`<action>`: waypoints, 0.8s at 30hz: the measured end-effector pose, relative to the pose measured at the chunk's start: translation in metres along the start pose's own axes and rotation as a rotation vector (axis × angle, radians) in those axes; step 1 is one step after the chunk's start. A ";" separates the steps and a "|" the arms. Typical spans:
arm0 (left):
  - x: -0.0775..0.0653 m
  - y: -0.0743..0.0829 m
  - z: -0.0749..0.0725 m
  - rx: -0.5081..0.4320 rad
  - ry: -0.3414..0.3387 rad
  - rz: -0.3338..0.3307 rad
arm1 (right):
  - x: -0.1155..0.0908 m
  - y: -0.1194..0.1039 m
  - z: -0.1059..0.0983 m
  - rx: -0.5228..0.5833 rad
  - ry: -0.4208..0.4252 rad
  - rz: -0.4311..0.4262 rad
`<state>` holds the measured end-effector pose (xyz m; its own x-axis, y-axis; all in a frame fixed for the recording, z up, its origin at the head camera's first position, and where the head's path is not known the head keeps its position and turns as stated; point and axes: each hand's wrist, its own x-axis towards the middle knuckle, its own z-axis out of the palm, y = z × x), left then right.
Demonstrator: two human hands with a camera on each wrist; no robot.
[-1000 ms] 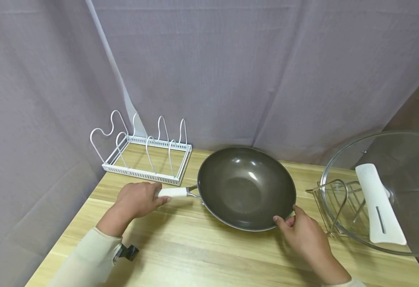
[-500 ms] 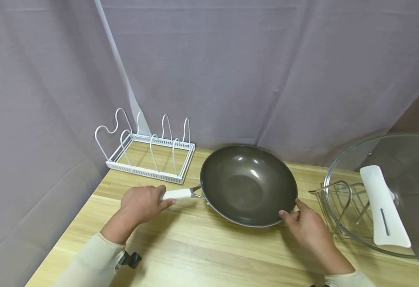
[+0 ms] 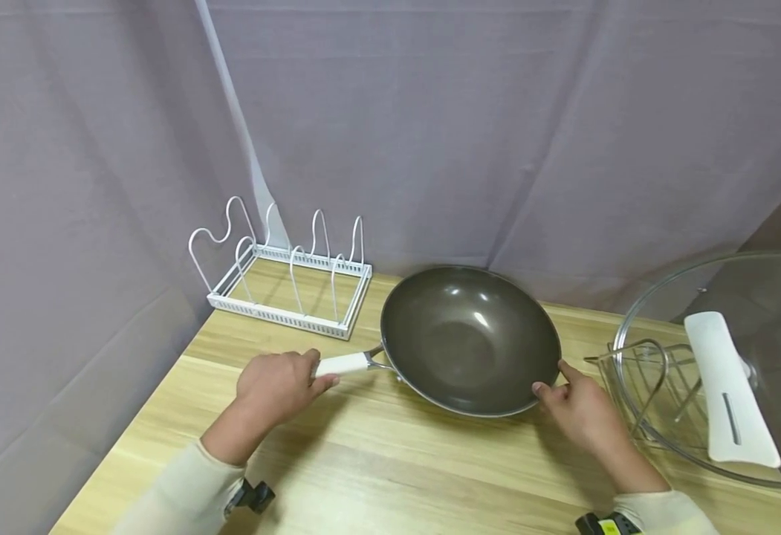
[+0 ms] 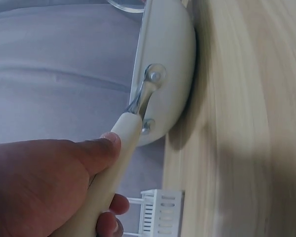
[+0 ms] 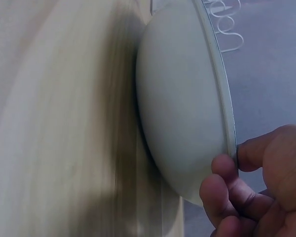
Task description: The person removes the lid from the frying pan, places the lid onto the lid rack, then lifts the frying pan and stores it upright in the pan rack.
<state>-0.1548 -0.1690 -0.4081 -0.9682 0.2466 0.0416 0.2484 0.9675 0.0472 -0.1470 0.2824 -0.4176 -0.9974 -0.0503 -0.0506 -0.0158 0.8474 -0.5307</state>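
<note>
A wok [image 3: 470, 345], dark brown inside and cream outside, sits low over the wooden tabletop, its open side up. Whether its base touches the wood I cannot tell. My left hand [image 3: 276, 386] grips the white handle [image 3: 345, 363], thumb along it and fingers curled beneath, as the left wrist view shows. At the near right edge my right hand [image 3: 580, 409] pinches the wok's rim, thumb on the inner side and fingertips against the cream outer wall [image 5: 182, 98]. The handle's far end is hidden in my left palm.
A white wire rack [image 3: 290, 319] with upright loops stands left of the wok, near the grey curtain [image 3: 390, 134]. To the right, a glass lid [image 3: 664, 297] with a white handle [image 3: 731, 394] leans on a metal wire stand [image 3: 651, 371].
In the head view the whole scene has shifted slightly right. Both hands keep their hold on the wok, and it stays in about the same place beside the rack.
</note>
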 end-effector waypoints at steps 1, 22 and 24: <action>-0.001 0.001 0.000 -0.001 0.005 -0.002 | 0.001 0.001 -0.001 0.002 -0.008 -0.002; -0.014 0.026 0.001 0.032 0.032 -0.037 | 0.030 0.010 -0.011 0.049 -0.064 -0.014; -0.016 0.029 0.001 0.028 0.022 -0.038 | 0.032 0.012 -0.012 0.052 -0.074 -0.010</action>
<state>-0.1321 -0.1448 -0.4087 -0.9760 0.2089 0.0622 0.2105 0.9774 0.0212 -0.1801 0.2972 -0.4152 -0.9894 -0.0990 -0.1063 -0.0201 0.8181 -0.5747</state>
